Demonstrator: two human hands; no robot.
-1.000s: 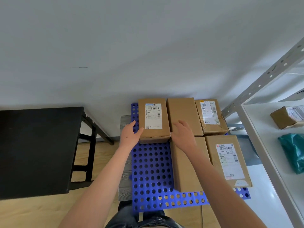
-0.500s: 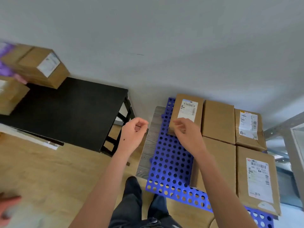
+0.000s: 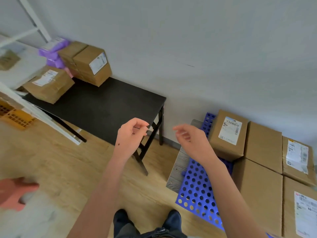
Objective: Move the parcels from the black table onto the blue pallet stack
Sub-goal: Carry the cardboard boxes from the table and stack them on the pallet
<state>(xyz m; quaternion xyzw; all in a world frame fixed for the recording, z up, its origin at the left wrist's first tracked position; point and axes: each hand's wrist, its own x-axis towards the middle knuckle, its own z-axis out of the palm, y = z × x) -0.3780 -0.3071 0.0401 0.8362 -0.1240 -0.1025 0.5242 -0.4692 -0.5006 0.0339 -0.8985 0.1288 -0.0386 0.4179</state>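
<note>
Hovering over the wooden floor (image 3: 68,165), the left hand (image 3: 132,136) hung in front of the near right corner of the black table (image 3: 106,107) and held nothing. Its fingers were loosely curled, the tips drawn close to the thumb without pinching anything. The right hand (image 3: 191,140) floated near it, close to the left edge of the blue pallet (image 3: 197,188), also empty. Its fingers were relaxed and slightly bent, but too blurred to tell how far they were spread.

At the far left end of the table stood a stack of cardboard boxes (image 3: 92,66) against the wall, with a labelled cardboard parcel (image 3: 48,85) nearer the front edge. Purple mailer bags (image 3: 54,54) lay behind them; whether these rested on the table or on the shelf behind could not be told.

Five cardboard parcels sat on the pallet. Along the wall ran a row of three, side by side: a labelled box (image 3: 228,134) at the left corner, a plain box (image 3: 264,148) and a taped labelled box (image 3: 298,157). In front of these lay a long plain box (image 3: 257,194) and a large labelled box (image 3: 300,212). The pallet rested on a grey wooden board (image 3: 178,170).

A yellow crate (image 3: 15,115) stood on the floor behind a white shelf frame (image 3: 39,114). A blurred reddish shape (image 3: 12,194) showed at lower left, too smeared to identify.
</note>
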